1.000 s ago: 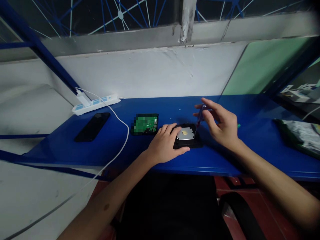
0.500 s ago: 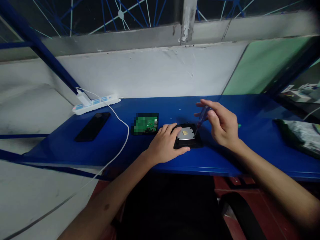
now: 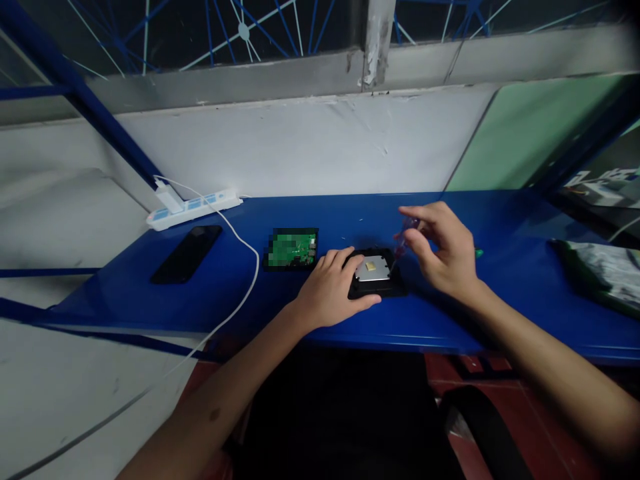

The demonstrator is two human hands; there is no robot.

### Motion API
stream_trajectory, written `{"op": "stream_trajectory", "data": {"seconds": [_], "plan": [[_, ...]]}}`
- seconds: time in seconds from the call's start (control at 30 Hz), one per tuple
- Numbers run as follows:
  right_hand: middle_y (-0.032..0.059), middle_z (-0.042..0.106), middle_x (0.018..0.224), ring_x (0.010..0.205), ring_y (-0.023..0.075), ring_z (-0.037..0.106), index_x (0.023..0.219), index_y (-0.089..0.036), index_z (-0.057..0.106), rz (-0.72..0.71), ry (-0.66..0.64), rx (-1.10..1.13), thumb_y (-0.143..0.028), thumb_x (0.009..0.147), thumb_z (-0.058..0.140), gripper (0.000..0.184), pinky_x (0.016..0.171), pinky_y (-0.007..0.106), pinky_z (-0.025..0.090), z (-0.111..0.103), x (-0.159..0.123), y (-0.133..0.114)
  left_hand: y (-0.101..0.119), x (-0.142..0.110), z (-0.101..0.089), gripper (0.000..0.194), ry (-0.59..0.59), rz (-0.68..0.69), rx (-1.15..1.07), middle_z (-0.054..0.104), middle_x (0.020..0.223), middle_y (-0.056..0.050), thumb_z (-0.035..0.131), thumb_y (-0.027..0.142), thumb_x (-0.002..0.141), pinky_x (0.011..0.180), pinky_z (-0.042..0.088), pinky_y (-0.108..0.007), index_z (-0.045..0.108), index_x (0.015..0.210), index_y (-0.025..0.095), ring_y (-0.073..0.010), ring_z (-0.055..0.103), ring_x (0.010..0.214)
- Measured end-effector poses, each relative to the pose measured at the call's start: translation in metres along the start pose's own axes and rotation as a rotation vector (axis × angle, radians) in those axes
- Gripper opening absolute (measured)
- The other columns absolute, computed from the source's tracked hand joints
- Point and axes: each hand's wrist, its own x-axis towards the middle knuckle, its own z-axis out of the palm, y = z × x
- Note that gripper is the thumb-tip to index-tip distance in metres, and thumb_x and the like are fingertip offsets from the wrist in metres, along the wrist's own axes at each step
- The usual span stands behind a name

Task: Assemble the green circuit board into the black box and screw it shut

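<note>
A black plastic case (image 3: 386,291) lies on the blue table, with a silver metal plate (image 3: 376,272) set in it. On the plate is a small yellowish pad (image 3: 371,266). My left hand (image 3: 333,287) grips the left side of the case, thumb along the near edge and fingers over the far left part. Above the right edge, my right hand (image 3: 445,250) holds a screwdriver (image 3: 403,241) by its clear purplish handle. Its shaft slants down to the plate's right edge; exact contact at the tip is too small to tell.
Left of the case sits a green circuit board (image 3: 295,248), partly pixelated. Further left are a black phone (image 3: 187,254) and a white power strip (image 3: 195,208) with a cable (image 3: 250,248) trailing off the table. A silvery bag (image 3: 605,273) lies at the right.
The fingers of my right hand have shifted around the screwdriver handle, with the index finger and thumb changing position. My left hand and the case stay in place.
</note>
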Motion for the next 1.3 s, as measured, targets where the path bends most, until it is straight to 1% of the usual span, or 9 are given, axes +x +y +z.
{"op": "stream_trajectory", "data": {"seconds": [0.13, 0.23, 0.33, 0.5, 0.67, 0.87, 0.97, 1.17, 1.3], "plan": [[0.0054, 0.071, 0.119, 0.088, 0.0162, 0.074, 0.143, -0.033, 0.055, 0.042, -0.045, 0.061, -0.020, 0.102, 0.046, 0.043, 0.079, 0.037, 0.062, -0.0002, -0.0019, -0.0014, 0.0008, 0.0002, -0.0004, 0.075, 0.000, 0.002, -0.002, 0.049, 0.150, -0.017, 0.061, 0.066, 0.089, 0.116, 0.040, -0.054, 0.049, 0.141, 0.014, -0.0357, 0.045, 0.137], [0.0037, 0.071, 0.106, 0.081, 0.0153, 0.072, 0.145, -0.034, 0.053, 0.047, -0.029, 0.068, -0.020, 0.099, 0.054, 0.048, 0.073, 0.034, 0.063, 0.0017, -0.0028, 0.0008, 0.0010, 0.0005, -0.0009, 0.075, -0.005, -0.001, -0.004, 0.049, 0.150, -0.017, 0.061, 0.066, 0.089, 0.115, 0.040, -0.055, 0.049, 0.141, 0.014, -0.0360, 0.045, 0.137], [0.0011, 0.062, 0.087, 0.072, 0.0143, 0.064, 0.136, -0.034, 0.062, -0.007, 0.005, 0.012, -0.022, 0.092, 0.067, 0.047, 0.065, 0.032, 0.060, 0.0026, -0.0015, 0.0029, 0.0011, 0.0007, -0.0013, 0.075, -0.006, 0.000, 0.000, 0.049, 0.150, -0.018, 0.061, 0.066, 0.089, 0.115, 0.040, -0.056, 0.049, 0.141, 0.014, -0.0367, 0.045, 0.137], [0.0011, 0.058, 0.087, 0.067, 0.0122, 0.059, 0.127, -0.032, 0.067, -0.044, -0.002, -0.012, -0.025, 0.092, 0.067, 0.036, 0.061, 0.030, 0.057, 0.0005, 0.0016, 0.0011, 0.0009, 0.0007, -0.0004, 0.075, 0.001, 0.001, 0.005, 0.049, 0.149, -0.018, 0.063, 0.065, 0.088, 0.115, 0.040, -0.056, 0.051, 0.140, 0.014, -0.0367, 0.046, 0.137], [0.0074, 0.068, 0.111, 0.088, 0.0177, 0.070, 0.141, -0.032, 0.058, -0.038, -0.052, 0.043, -0.022, 0.102, 0.045, 0.043, 0.077, 0.037, 0.060, -0.0013, 0.0005, -0.0013, 0.0002, 0.0001, 0.0002, 0.075, 0.002, 0.002, -0.002, 0.049, 0.150, -0.018, 0.062, 0.066, 0.088, 0.115, 0.040, -0.055, 0.050, 0.141, 0.014, -0.0365, 0.045, 0.138], [0.0062, 0.069, 0.123, 0.087, 0.0160, 0.073, 0.150, -0.033, 0.048, 0.007, -0.072, 0.084, -0.020, 0.102, 0.041, 0.049, 0.081, 0.038, 0.060, -0.0012, -0.0017, 0.0013, 0.0005, 0.0003, -0.0001, 0.074, -0.008, -0.002, -0.007, 0.048, 0.150, -0.017, 0.060, 0.067, 0.089, 0.115, 0.040, -0.055, 0.049, 0.141, 0.015, -0.0362, 0.044, 0.138], [0.0054, 0.071, 0.118, 0.079, 0.0146, 0.072, 0.149, -0.033, 0.050, 0.001, -0.059, 0.048, -0.019, 0.101, 0.045, 0.050, 0.077, 0.037, 0.060, -0.0005, -0.0012, 0.0019, 0.0008, 0.0007, -0.0009, 0.075, -0.016, -0.005, -0.007, 0.048, 0.151, -0.017, 0.061, 0.067, 0.089, 0.115, 0.040, -0.055, 0.049, 0.141, 0.014, -0.0365, 0.045, 0.138], [0.0023, 0.064, 0.085, 0.077, 0.0180, 0.067, 0.137, -0.032, 0.060, 0.028, 0.011, -0.006, -0.026, 0.093, 0.064, 0.044, 0.067, 0.035, 0.061, 0.0019, -0.0013, 0.0020, 0.0009, 0.0002, -0.0011, 0.074, -0.008, 0.003, -0.008, 0.048, 0.151, -0.018, 0.060, 0.066, 0.090, 0.115, 0.040, -0.056, 0.050, 0.141, 0.014, -0.0363, 0.044, 0.138], [0.0032, 0.066, 0.092, 0.070, 0.0148, 0.066, 0.127, -0.030, 0.065, 0.066, -0.028, 0.006, -0.029, 0.095, 0.062, 0.032, 0.065, 0.033, 0.060, 0.0001, -0.0010, -0.0006, 0.0010, 0.0003, -0.0007, 0.073, -0.002, -0.002, -0.010, 0.049, 0.150, -0.017, 0.061, 0.066, 0.089, 0.114, 0.040, -0.057, 0.050, 0.141, 0.015, -0.0365, 0.045, 0.137]]}}
